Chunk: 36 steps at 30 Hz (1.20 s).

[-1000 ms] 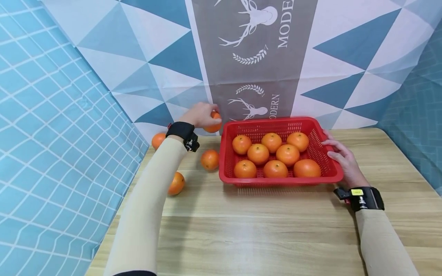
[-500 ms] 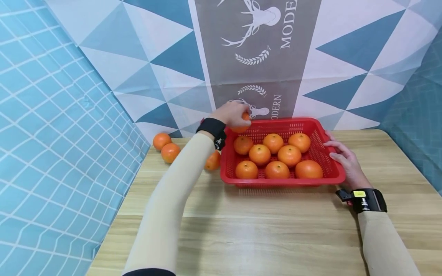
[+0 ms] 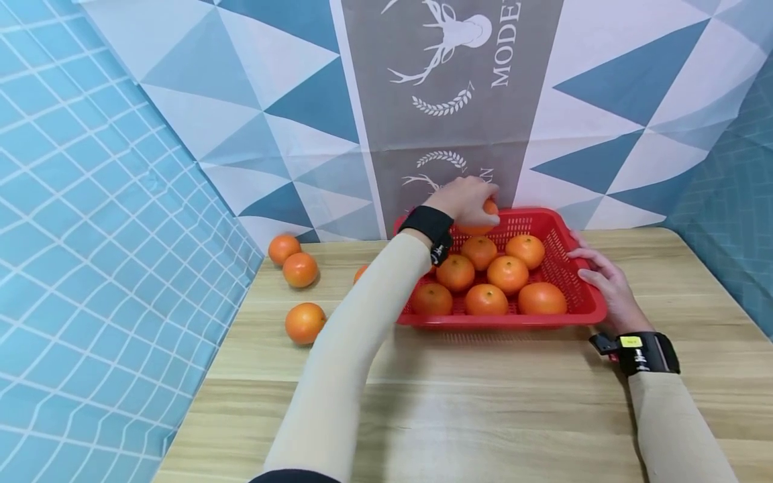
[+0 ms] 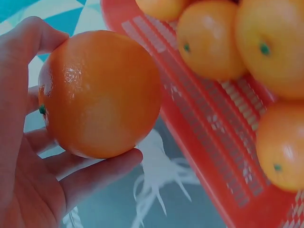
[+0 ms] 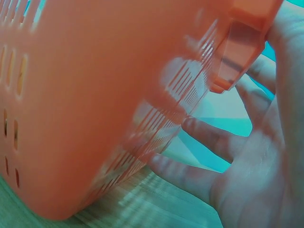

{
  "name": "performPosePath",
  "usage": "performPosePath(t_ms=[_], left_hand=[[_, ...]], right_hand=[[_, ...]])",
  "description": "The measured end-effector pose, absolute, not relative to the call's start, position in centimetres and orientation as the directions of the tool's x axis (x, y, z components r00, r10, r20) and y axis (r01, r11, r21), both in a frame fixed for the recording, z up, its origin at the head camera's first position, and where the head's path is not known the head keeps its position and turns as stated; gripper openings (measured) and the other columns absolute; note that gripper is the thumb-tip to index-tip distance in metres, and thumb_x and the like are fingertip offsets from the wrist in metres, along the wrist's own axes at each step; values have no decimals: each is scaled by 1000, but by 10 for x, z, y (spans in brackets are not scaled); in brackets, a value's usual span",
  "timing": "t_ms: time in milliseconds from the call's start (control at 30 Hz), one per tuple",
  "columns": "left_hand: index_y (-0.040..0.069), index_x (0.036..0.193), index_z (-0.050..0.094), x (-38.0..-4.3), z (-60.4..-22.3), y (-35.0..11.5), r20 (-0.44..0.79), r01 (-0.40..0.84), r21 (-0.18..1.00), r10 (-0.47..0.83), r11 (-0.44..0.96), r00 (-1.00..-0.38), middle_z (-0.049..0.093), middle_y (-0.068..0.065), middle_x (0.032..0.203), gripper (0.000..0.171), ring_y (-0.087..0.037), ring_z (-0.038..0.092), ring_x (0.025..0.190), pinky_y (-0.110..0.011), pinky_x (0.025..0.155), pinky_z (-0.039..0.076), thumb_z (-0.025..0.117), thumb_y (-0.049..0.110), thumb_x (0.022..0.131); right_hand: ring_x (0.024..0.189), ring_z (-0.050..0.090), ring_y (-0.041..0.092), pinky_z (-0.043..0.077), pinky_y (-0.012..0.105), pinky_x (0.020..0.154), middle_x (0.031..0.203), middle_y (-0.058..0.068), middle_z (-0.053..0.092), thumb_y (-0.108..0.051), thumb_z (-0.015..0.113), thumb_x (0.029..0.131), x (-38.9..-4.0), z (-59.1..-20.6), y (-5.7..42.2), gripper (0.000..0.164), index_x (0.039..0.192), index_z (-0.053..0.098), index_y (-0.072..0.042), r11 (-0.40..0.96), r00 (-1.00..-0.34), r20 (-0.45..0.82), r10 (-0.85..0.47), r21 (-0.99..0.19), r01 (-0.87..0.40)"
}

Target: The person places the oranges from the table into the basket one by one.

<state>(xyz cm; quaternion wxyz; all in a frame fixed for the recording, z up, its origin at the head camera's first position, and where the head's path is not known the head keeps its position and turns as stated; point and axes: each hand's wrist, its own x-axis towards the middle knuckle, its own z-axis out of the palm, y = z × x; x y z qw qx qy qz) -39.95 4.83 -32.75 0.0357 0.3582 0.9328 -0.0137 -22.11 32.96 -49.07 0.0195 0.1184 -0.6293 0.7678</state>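
Observation:
My left hand (image 3: 464, 200) grips an orange (image 4: 102, 95) between thumb and fingers, held over the back side of a red plastic basket (image 3: 501, 320). The green stem end of that fruit faces the palm in the left wrist view. Several oranges (image 3: 486, 299) lie inside the basket, and some at its left are partly hidden by the left wrist. At the basket's right end, my right hand (image 3: 612, 285) holds the rim, thumb at the top edge. Its fingertips (image 5: 164, 164) touch the slotted outer wall in the right wrist view.
Left of the basket, loose oranges rest on the wooden table (image 3: 241, 416): one nearer orange (image 3: 304, 323), a middle orange (image 3: 300, 270) and a far orange (image 3: 284, 249). Another orange (image 3: 360, 272) peeks out behind the left forearm. A patterned cloth backdrop (image 3: 314, 134) rises behind the basket.
My left hand has carried the orange rightward, from left of the basket to over its back part. The right hand keeps its place at the basket's right end.

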Motion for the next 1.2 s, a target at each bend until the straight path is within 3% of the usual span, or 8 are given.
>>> performPosePath(t_ms=[333, 567, 900, 1200], left_hand=[[27, 132, 69, -364, -323, 66, -64, 708, 68, 711, 703, -700, 65, 3, 120, 36, -16, 59, 108, -31, 92, 50, 65, 43, 100], [25, 147, 63, -351, -319, 69, -60, 701, 68, 704, 710, -707, 62, -2, 133, 44, -20, 61, 115, -33, 99, 50, 60, 42, 107], [39, 154, 56, -395, -364, 100, -81, 685, 70, 689, 725, -720, 57, 2, 140, 49, -16, 61, 116, -32, 103, 50, 58, 53, 108], [43, 165, 47, -437, -416, 119, -104, 692, 120, 702, 712, -704, 52, -1, 158, 58, -18, 56, 136, -29, 115, 51, 55, 55, 109]], right_hand=[[166, 27, 15, 63, 19, 104, 192, -10, 18, -7, 48, 117, -221, -494, 327, 40, 154, 61, -7, -270, -956, 264, -128, -937, -223], [167, 26, 16, 63, 19, 103, 192, -10, 18, -6, 48, 116, -222, -493, 328, 40, 154, 61, -7, -261, -957, 264, -122, -939, -226], [167, 24, 17, 64, 19, 102, 192, -10, 16, -7, 48, 117, -222, -493, 329, 42, 157, 59, -8, -253, -962, 242, -125, -946, -205], [168, 21, 19, 64, 19, 102, 193, -11, 14, -8, 49, 117, -223, -493, 329, 43, 158, 58, -9, -260, -967, 222, -123, -948, -185]])
